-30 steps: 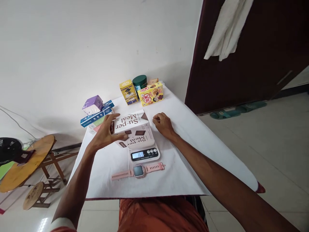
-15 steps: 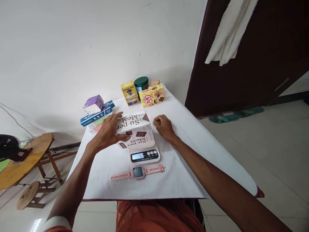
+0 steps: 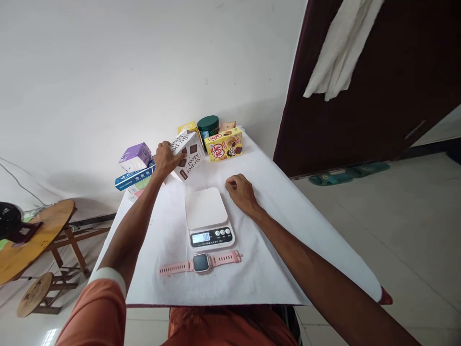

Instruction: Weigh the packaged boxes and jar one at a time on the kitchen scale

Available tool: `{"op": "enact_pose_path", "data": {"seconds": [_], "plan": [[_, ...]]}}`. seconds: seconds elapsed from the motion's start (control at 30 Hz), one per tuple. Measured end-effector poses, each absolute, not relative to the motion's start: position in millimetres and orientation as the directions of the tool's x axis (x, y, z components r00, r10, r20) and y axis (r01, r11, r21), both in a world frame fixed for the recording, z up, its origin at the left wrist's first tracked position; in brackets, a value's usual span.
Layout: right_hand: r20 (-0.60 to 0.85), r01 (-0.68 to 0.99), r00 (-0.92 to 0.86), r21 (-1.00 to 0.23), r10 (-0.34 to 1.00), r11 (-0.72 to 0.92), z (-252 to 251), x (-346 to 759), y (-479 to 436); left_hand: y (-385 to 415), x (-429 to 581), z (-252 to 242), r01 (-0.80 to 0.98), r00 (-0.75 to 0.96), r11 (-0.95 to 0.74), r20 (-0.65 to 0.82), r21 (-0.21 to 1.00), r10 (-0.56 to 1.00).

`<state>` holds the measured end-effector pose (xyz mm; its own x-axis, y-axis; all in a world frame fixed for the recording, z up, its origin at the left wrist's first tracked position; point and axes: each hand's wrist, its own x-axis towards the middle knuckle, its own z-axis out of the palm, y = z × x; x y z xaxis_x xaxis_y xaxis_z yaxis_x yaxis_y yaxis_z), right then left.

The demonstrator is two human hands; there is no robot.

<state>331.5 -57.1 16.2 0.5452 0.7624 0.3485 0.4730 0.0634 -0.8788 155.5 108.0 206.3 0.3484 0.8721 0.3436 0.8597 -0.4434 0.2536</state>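
Observation:
My left hand (image 3: 166, 157) grips a white "Su-per Meal" box (image 3: 193, 154) from its left side, thumb across the front. The box is tilted and partly covers a yellow carton (image 3: 188, 127) behind it. My right hand (image 3: 240, 191) rests on the cloth with its fingers curled together, just right of a white kitchen scale (image 3: 206, 208). Nothing shows in those fingers, though their inner side is hidden. Nothing lies on the scale's plate, and its lit display seems to read 90. A pink-strapped smartwatch (image 3: 200, 262) lies flat in front of the scale.
A green-lidded jar (image 3: 208, 126) and a yellow snack box (image 3: 224, 144) stand at the back by the wall. At left, a purple pack (image 3: 135, 156) sits on a blue box (image 3: 134, 178). Beyond the table are a wooden stool (image 3: 36, 293) and a small fan (image 3: 10, 220).
My left hand has lifted the white box off the scale and carried it back toward the wall, uncovering the plate. My right hand stays about where it was, beside the scale.

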Motion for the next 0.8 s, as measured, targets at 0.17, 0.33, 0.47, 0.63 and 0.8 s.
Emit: {"op": "enact_pose_path", "data": {"seconds": [0.17, 0.33, 0.47, 0.63, 0.8], "plan": [[0.359, 0.486, 0.53, -0.871, 0.768, 0.072, 15.7, 331.3, -59.7, 135.1, 189.8, 181.5, 0.871, 0.343, -0.405, 0.245, 0.278, 0.907], [0.375, 0.5, 0.512, -0.862, 0.773, 0.087, 13.4, 331.3, -61.7, 167.4, 197.6, 173.6, 0.796, 0.482, -0.53, 0.225, 0.293, 0.847], [0.36, 0.489, 0.522, -0.869, 0.774, 0.075, 14.1, 330.6, -62.4, 183.9, 198.6, 173.2, 0.756, 0.542, -0.587, 0.226, 0.29, 0.81], [0.369, 0.498, 0.516, -0.864, 0.773, 0.08, 18.2, 330.7, -64.9, 165.0, 190.1, 169.1, 0.74, 0.552, -0.627, 0.312, 0.244, 0.773], [0.386, 0.513, 0.511, -0.854, 0.768, 0.087, 16.9, 332.0, -65.5, 118.9, 142.9, 156.5, 0.676, 0.574, -0.709, 0.46, 0.201, 0.678]]}}
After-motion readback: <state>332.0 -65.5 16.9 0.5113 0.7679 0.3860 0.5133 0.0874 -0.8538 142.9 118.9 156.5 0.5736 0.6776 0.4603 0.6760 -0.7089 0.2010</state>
